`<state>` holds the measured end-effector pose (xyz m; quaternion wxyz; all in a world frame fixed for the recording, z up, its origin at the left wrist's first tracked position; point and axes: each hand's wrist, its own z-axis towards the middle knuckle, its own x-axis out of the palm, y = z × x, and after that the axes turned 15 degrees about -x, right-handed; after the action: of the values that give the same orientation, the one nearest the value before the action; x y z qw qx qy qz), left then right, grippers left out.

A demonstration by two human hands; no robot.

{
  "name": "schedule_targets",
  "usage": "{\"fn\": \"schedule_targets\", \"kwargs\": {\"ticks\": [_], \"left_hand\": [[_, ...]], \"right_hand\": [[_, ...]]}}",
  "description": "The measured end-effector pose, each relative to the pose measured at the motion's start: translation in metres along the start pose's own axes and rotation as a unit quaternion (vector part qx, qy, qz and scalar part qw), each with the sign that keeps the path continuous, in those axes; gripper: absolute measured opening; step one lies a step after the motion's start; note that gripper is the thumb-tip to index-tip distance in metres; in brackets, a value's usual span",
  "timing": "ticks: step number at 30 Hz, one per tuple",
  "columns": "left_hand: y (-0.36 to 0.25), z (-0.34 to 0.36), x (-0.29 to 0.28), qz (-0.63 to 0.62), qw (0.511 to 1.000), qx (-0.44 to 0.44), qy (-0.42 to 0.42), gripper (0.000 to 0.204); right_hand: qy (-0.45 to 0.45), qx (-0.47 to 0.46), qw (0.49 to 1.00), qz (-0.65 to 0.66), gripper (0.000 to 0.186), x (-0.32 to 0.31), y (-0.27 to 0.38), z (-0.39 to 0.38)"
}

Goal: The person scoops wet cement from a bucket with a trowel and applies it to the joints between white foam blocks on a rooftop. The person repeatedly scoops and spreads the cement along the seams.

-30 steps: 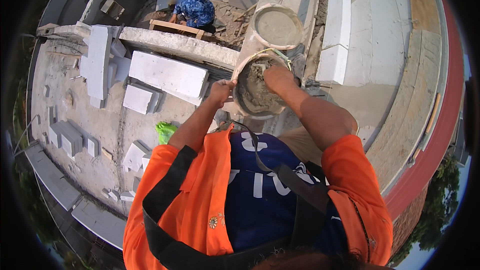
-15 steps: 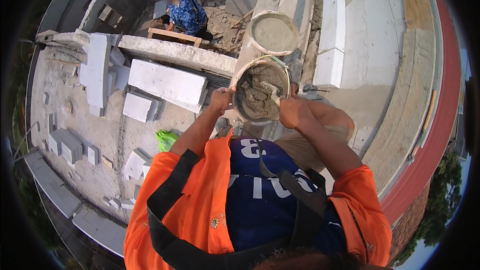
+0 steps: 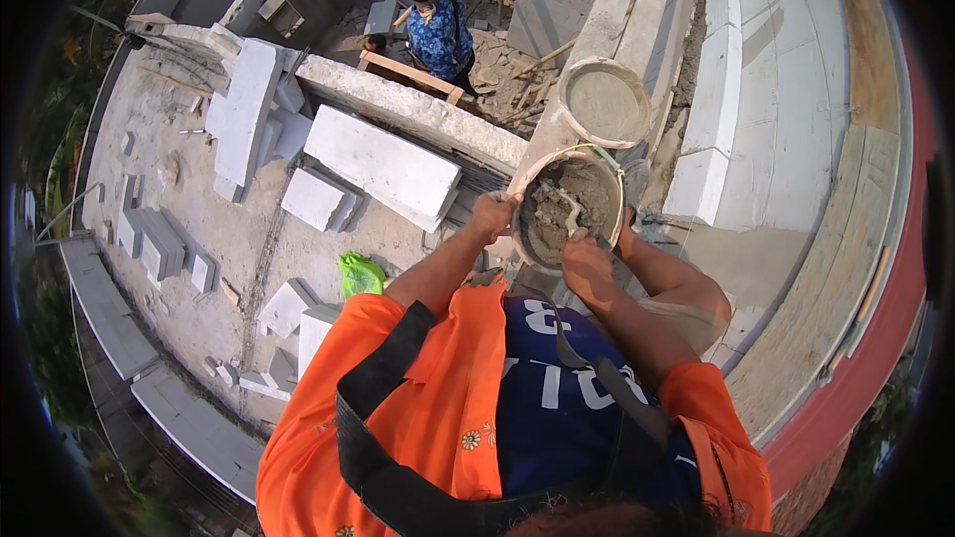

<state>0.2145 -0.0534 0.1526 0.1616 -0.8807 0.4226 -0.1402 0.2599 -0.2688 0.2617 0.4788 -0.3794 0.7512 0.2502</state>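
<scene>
A round bucket (image 3: 611, 182) stands in front of me with thick grey mortar (image 3: 553, 227) inside. My left hand (image 3: 496, 215) is closed on its left rim. Over the near side of the bucket, my right hand (image 3: 587, 265) grips the handle of a trowel (image 3: 573, 207). The trowel's pale, mortar-smeared neck shows above the mix, while its blade is buried. A thin pale bucket handle (image 3: 621, 177) lies along the far right rim. Just beyond stands a second bucket (image 3: 565, 109) filled with smoother grey slurry.
White blocks (image 3: 383, 161) lie to the left, near a green plastic bag (image 3: 360, 274). A low wall (image 3: 408, 104) separates me from a person (image 3: 438, 35) in blue beside a wooden trestle (image 3: 410, 78). A pale block wall (image 3: 701, 184) runs along the right, with wooden planks (image 3: 846, 209) beyond.
The whole view has shifted, moving the scene rightward. My right hand and the trowel have come from the bucket's right side to its near side. The other person now stretches out an arm.
</scene>
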Motion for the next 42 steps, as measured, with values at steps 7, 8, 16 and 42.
{"fn": "schedule_targets", "kwargs": {"ticks": [7,8,16,42], "left_hand": [[0.0,-0.002,0.002,-0.007,1.0,-0.007,0.022,0.03],[-0.001,-0.002,0.001,0.0,1.0,-0.007,0.023,0.031],[-0.004,0.0,0.002,0.045,0.999,-0.009,0.019,0.036],[0.011,0.016,-0.001,0.044,0.996,-0.076,-0.013,0.072]], "right_hand": [[0.123,-0.094,0.987,0.032,0.027,-0.11,-0.063,-0.015],[0.12,-0.061,0.99,0.036,0.026,-0.118,-0.067,-0.007],[0.222,-0.043,0.974,0.012,0.022,0.032,-0.144,0.1],[0.274,0.24,0.758,0.541,0.018,0.044,-0.129,0.083]]}}
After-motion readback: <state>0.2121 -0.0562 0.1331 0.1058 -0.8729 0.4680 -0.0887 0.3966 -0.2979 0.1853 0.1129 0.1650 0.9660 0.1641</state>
